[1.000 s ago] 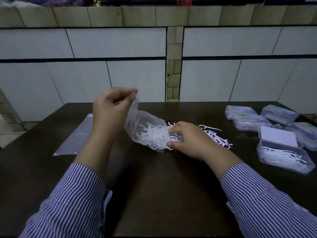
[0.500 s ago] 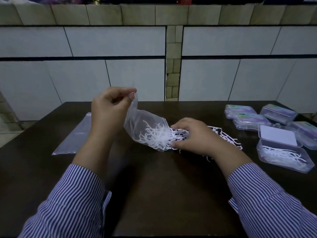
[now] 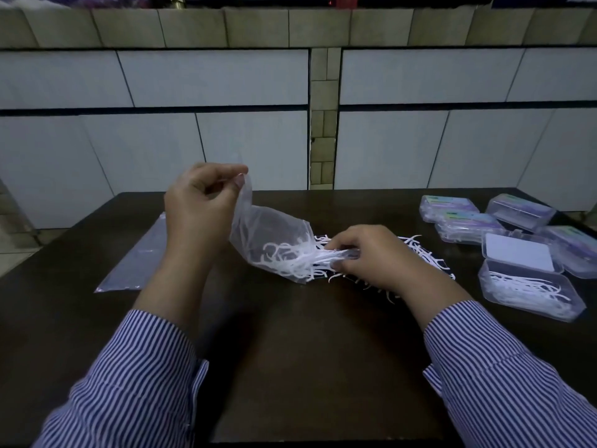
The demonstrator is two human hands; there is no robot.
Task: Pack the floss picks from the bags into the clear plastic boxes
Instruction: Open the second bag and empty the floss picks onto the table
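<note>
The right hand (image 3: 376, 257) hides some loose floss picks (image 3: 420, 250).

Two hands show, the left hand (image 3: 198, 202) left of centre and the right hand (image 3: 376, 257) right of centre, each coming out of one of two blue-and-white striped sleeves (image 3: 129, 379) in the lower corners. There are two clear plastic bags: a crumpled one (image 3: 269, 240) at centre and a flat one (image 3: 142, 253) at centre left. Five clear rectangular plastic boxes sit at right: four closed boxes (image 3: 447, 206) with coloured labels and one open box (image 3: 529, 291) holding picks. The thin white plastic floss picks (image 3: 300, 260) are too tangled to count. One dark brown table (image 3: 307, 350) fills the lower frame.
</note>
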